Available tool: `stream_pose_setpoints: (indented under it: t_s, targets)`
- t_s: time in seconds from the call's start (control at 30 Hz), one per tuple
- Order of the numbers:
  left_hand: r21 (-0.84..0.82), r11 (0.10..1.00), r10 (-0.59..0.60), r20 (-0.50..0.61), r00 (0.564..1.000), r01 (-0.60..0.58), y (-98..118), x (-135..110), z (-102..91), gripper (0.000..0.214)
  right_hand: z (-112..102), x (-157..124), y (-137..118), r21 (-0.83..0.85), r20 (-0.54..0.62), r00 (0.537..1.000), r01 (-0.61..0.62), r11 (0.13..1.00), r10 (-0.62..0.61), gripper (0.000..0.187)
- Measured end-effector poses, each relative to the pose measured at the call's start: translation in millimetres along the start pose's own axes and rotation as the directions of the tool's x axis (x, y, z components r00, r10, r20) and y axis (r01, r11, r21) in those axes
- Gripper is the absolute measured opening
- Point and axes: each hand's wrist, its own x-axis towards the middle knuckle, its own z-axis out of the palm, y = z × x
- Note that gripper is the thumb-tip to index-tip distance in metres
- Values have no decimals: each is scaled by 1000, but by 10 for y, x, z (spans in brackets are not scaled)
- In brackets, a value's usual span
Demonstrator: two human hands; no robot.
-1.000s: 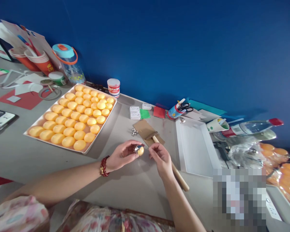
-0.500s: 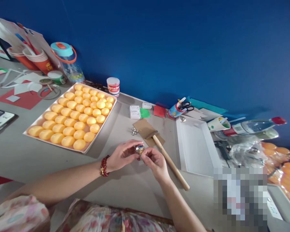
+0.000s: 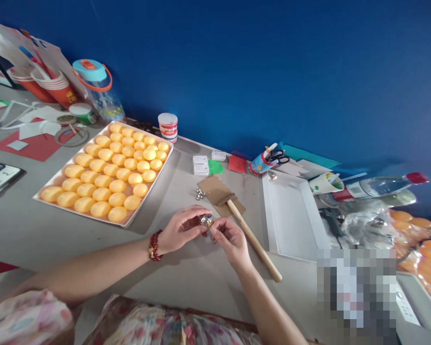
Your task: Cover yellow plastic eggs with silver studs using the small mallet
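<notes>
A small shiny round piece (image 3: 206, 220), silver and gold, sits between my two hands just above the grey table (image 3: 186, 278). My left hand (image 3: 181, 229), with a red bead bracelet at the wrist, is curled round it from the left. From the right, my right hand (image 3: 228, 239) pinches the same piece with thumb and fingertips. Just behind my hands lie a wooden mallet (image 3: 253, 239) and a brown cardboard piece (image 3: 215, 189), with a few small silver bits (image 3: 200, 194) beside it.
A tray (image 3: 154, 191) of several yellow rounded halves is at the left. An empty white tray (image 3: 290, 215) is at the right, beside a water bottle (image 3: 377, 188), paper cups and a bag of orange pieces (image 3: 416, 244). Cups, a jug, tape and red paper crowd the far left.
My right hand moved left from the mallet handle to meet my left hand at the shiny piece. The yellow part seen a second ago is now covered.
</notes>
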Motion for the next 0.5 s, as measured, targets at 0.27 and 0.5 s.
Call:
stream_pose_setpoints:
  t_s: [0.27,0.5]
  targets:
    - [-11,1000,1,7,1000,-1,54,24,-5,33,12,0,-13,25,10,1000,-14,1000,14,25]
    - [19,1000,0,-47,999,1,41,26,0,25,6,-1,13,49,31,999,-16,999,15,22]
